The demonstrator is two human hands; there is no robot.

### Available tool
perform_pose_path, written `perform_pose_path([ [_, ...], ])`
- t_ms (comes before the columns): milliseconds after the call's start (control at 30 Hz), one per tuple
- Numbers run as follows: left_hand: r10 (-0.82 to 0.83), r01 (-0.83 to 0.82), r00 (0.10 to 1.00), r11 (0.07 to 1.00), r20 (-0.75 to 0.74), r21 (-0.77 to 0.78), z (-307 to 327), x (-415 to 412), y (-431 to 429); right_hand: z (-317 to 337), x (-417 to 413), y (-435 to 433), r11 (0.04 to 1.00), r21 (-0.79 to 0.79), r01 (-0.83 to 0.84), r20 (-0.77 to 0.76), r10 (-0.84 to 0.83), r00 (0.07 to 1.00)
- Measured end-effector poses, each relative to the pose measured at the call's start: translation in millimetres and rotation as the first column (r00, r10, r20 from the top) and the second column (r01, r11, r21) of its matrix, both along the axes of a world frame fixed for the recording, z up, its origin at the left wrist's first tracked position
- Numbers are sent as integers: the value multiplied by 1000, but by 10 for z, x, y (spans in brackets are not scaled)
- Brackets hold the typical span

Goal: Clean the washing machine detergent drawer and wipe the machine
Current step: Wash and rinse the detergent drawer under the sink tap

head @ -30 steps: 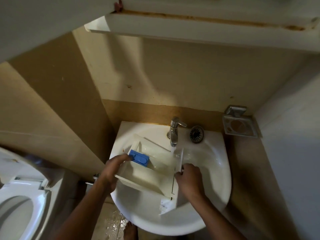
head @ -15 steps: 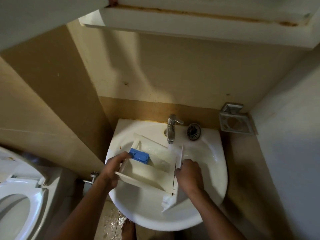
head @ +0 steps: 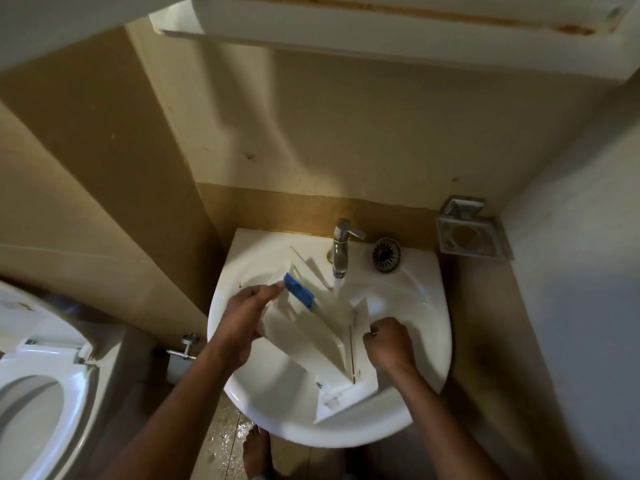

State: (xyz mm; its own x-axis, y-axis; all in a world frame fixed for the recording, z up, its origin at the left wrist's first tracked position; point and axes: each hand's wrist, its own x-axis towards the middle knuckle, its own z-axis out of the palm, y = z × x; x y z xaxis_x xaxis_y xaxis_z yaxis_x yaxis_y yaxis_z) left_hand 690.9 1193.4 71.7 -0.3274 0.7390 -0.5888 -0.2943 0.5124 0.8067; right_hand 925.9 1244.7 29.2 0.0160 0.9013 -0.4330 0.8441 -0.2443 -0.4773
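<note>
The white detergent drawer (head: 311, 336) lies tipped on its side in the white sink (head: 426, 299), its front panel toward me. A blue insert (head: 298, 291) sits in its far compartment. Water runs from the chrome tap (head: 341, 247) onto the drawer. My left hand (head: 242, 315) holds the drawer's left side, fingertips reaching up to the blue insert. My right hand (head: 389, 342) grips the edge of the front panel with curled fingers.
A round drain strainer (head: 385, 254) lies on the sink ledge. A metal soap holder (head: 469, 235) is fixed to the wall at right. A toilet (head: 38, 386) stands at left. A shelf (head: 381, 26) hangs overhead. My bare foot (head: 256, 452) is on the wet floor.
The drawer has been tilted up onto its side under the running water. My left hand shifted along its side toward the blue insert; my right hand keeps its hold on the front panel.
</note>
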Motion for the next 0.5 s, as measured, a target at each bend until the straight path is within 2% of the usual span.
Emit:
perform_pose_path([
  [100,-21,25,998,997,-57,76,252,117,119,-227,-13,-23,990,-131,50,-144,-69,987],
  [200,-159,177,979,973,-126,148,501,347,198,-294,-37,-104,935,-348,76,-305,-189,934],
  [267,-255,289,943,946,-214,146,595,539,233,-238,-68,-155,878,-469,96,-424,-318,848],
  [333,-301,356,900,925,-314,134,687,742,265,-220,-79,-187,814,-571,109,-526,-465,712],
  [400,-365,434,839,896,-403,93,664,865,330,-273,-61,-195,757,-642,121,-530,-553,643],
  [500,-453,523,758,852,-470,23,610,959,397,-413,-73,-148,734,-664,140,-507,-580,638],
])
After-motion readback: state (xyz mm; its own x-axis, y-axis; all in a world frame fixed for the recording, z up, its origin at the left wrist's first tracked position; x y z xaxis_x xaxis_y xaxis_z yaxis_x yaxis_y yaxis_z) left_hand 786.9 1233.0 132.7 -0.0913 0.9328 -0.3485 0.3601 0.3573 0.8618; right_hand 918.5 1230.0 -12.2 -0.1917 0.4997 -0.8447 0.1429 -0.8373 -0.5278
